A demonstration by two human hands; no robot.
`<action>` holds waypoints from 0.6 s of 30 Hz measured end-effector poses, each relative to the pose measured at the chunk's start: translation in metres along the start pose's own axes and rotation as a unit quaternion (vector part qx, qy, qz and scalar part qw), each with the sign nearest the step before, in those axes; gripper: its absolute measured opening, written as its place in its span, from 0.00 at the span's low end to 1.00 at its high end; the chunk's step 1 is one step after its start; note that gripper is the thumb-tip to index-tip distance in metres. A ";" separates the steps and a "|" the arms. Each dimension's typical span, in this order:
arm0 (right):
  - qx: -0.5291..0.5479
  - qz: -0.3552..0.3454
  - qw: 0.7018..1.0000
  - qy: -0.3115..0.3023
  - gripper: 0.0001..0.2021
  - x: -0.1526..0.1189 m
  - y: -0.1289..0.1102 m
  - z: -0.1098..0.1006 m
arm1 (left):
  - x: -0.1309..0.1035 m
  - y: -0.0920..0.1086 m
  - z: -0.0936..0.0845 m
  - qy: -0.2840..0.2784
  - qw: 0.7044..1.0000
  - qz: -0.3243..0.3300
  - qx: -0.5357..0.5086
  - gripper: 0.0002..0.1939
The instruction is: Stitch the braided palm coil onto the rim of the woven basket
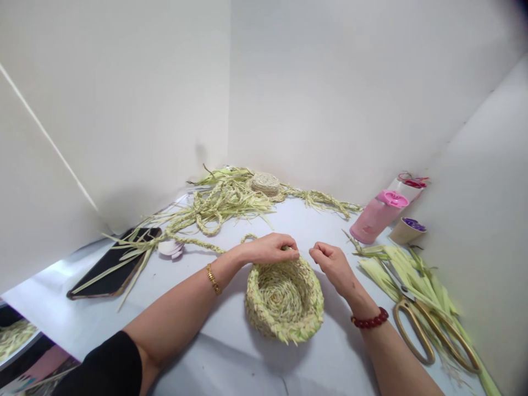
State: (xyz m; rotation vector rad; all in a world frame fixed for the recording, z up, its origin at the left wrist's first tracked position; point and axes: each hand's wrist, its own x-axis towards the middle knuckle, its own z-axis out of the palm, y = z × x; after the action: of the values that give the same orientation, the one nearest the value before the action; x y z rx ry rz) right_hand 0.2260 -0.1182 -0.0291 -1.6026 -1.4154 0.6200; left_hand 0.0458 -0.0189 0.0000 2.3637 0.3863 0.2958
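A round woven basket (284,300) of pale green plaited husk stands on the table, its opening facing up toward me. My left hand (274,248) lies over its far rim, with fingers closed on the rim. To the right of that rim, my right hand (330,261) is raised with its fingers pinched together; whatever they hold, if anything, is too small to make out. A plaited braid (202,243) runs leftward from behind my left hand toward a heap of loose strands.
Behind lie the husk heap (231,198) and a small woven hat (265,185). A dark tablet (111,267) is at left. At right are a pink bottle (373,220), a cup (406,231), green husks (379,275) and gold-handled scissors (443,324).
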 end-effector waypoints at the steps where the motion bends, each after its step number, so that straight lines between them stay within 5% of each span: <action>1: -0.006 -0.006 1.000 0.008 0.14 0.000 0.000 0.000 | 0.000 0.000 0.000 -0.002 1.000 -0.001 -0.004 0.13; 11: -0.035 -0.029 0.999 0.012 0.16 0.001 0.005 -0.003 | -0.002 0.003 -0.001 -0.020 1.000 -0.002 -0.012 0.14; 18: 0.013 0.028 0.999 -0.031 0.14 -0.004 -0.005 -0.003 | -0.004 0.005 -0.006 0.008 0.999 -0.017 -0.049 0.19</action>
State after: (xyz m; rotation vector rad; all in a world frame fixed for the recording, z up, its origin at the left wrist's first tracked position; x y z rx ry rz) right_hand 0.2254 -0.1231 -0.0242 -1.6195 -1.4053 0.7247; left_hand 0.0413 -0.0198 0.0071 2.2588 0.4095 0.3118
